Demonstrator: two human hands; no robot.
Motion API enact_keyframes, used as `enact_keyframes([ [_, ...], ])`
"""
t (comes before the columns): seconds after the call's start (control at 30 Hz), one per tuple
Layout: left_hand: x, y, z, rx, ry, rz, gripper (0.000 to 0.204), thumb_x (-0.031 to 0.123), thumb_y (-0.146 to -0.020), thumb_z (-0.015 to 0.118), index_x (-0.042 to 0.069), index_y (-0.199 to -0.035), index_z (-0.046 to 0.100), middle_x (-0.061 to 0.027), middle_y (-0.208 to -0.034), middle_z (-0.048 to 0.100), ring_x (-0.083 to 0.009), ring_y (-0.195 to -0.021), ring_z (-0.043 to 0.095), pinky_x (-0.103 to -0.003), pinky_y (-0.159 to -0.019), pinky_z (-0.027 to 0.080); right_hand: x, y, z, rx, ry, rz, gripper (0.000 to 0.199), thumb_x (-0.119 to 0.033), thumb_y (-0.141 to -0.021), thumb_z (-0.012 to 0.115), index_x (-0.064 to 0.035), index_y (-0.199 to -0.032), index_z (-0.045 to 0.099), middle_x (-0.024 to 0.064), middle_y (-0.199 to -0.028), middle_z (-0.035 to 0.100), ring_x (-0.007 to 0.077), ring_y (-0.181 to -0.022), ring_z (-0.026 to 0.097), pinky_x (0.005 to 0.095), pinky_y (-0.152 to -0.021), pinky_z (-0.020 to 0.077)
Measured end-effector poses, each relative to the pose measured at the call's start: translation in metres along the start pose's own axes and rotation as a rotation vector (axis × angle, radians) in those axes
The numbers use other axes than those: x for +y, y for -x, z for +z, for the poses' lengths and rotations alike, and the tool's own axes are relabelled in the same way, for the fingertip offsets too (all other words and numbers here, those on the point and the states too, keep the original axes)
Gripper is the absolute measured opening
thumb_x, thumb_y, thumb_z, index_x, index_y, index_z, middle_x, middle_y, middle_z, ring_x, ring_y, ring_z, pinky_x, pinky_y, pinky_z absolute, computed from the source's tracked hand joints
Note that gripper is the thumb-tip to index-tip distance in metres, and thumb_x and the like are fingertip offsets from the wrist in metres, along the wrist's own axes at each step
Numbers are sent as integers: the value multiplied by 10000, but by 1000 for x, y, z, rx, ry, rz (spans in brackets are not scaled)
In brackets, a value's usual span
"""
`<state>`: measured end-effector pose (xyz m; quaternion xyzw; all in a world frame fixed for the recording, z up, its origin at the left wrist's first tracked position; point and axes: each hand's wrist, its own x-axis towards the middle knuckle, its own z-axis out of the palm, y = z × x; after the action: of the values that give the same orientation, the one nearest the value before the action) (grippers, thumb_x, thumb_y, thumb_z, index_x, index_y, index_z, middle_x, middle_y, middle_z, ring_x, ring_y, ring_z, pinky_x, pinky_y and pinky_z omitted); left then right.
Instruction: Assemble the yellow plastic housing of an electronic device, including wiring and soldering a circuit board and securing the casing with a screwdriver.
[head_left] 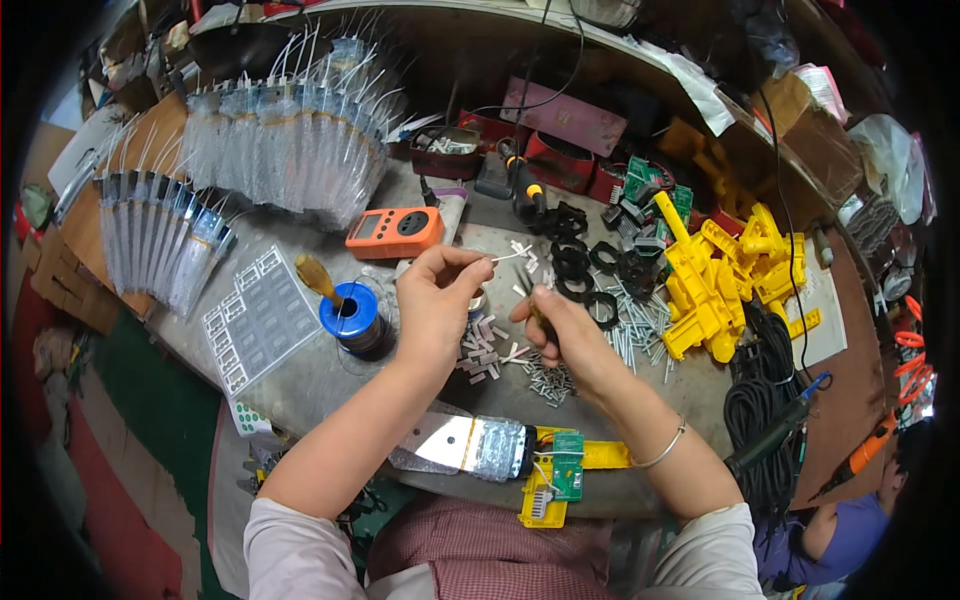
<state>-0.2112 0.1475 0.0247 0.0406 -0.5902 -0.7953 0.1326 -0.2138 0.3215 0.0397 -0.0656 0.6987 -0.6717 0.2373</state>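
Note:
My left hand pinches a short, thin white piece, which looks like a wire or strip. To its right, my right hand is closed around a slim dark hand tool whose exact kind I cannot make out. Below both hands lie loose small white strips and a heap of small screws. At the near table edge rests a yellow plastic housing with a green circuit board and thin wires. A bubble-wrapped part with a dark end adjoins it.
Left stand a blue wire spool, a wooden-handled tool and an orange multimeter. Bubble-wrapped units line the back left. Black rings, long screws, yellow housings and coiled black cable lie right.

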Motion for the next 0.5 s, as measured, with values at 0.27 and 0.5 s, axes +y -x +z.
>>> enact_keyframes([
  [0.27, -16, 7, 11, 14, -29, -24, 77, 79, -870, 698, 23, -906, 659, -52, -879, 701, -102, -816, 640, -251, -733, 486, -3, -4, 16, -21, -253, 189, 447, -530, -1008, 414, -94, -938, 479, -36, -673, 412, 69, -535, 362, 234, -487, 302],
  [0.5, -27, 11, 9, -2, -120, -56, 26, 19, -864, 672, 8, -886, 667, -54, -865, 703, -100, -799, 643, -244, -705, 496, 8, -7, 15, 12, -338, 275, 386, -470, -1024, 431, -114, -889, 488, -40, -655, 409, 66, -512, 321, 222, -455, 269],
])
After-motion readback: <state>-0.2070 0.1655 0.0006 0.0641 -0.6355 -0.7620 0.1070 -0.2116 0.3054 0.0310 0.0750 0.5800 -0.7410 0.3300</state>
